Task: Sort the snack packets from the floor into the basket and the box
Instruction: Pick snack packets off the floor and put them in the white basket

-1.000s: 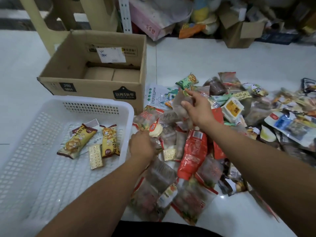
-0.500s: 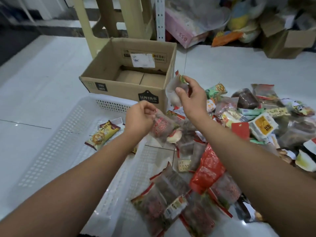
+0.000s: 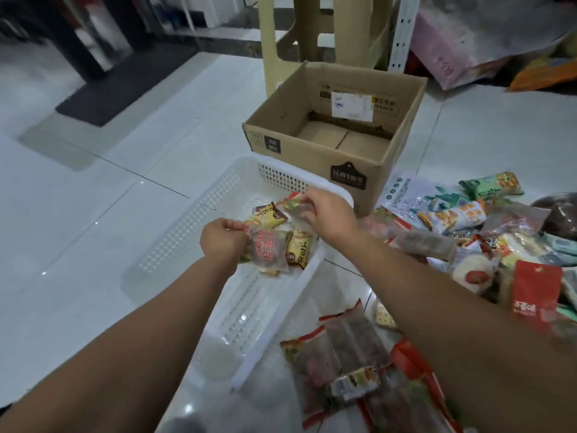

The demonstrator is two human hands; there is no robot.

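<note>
Just beyond the basket (image 3: pixel 187 232), the box (image 3: pixel 312 164) — hands (image 3: pixel 223 242) (image 3: pixel 327 214) pinch packets (image 3: pixel 268 253) (image 3: pixel 293 204); pile (image 3: pixel 468 239) rightward.

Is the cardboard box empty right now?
Empty, as far as visible: the cardboard box shows only bare bottom flaps; its near inner edge is hidden.

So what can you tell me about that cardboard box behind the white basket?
The cardboard box is plain brown corrugated card, open-topped and upright on the white tiled floor. Its bottom flaps show inside; no packets are visible in it. A white label sits on the far inner wall, a dark printed badge on the near outer corner. The white basket lies just in front; whether they touch is unclear.
</note>
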